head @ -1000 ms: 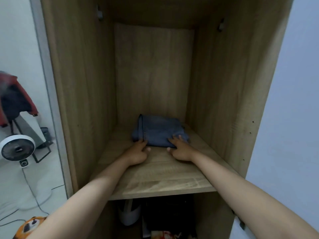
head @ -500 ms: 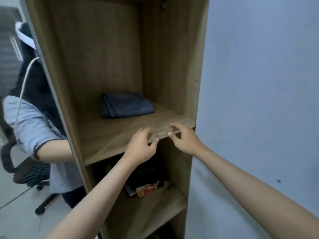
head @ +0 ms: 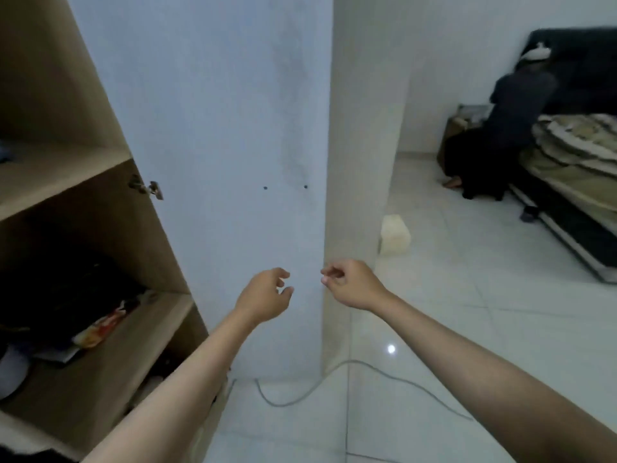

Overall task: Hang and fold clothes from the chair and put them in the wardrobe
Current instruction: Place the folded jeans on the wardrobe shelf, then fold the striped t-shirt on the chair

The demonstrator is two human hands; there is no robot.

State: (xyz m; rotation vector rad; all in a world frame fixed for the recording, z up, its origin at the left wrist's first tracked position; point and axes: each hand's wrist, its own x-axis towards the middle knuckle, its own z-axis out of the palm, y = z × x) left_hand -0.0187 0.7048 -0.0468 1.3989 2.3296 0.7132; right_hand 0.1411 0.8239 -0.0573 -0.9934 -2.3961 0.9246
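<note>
Left hand (head: 267,297): I see it empty, fingers loosely curled.
Right hand (head: 350,284): same, empty.
Wardrobe (head: 83,202): open, at 9 o'clock.

Both hands have withdrawn from the wardrobe (head: 66,228) shelf. The left hand (head: 265,297) and right hand (head: 349,282) now hang empty, fingers loosely curled, before the white door (head: 217,162). View has swung right: the folded blue garment is out of sight; tiled floor (head: 467,329) and a bed (head: 574,168) have appeared.
</note>
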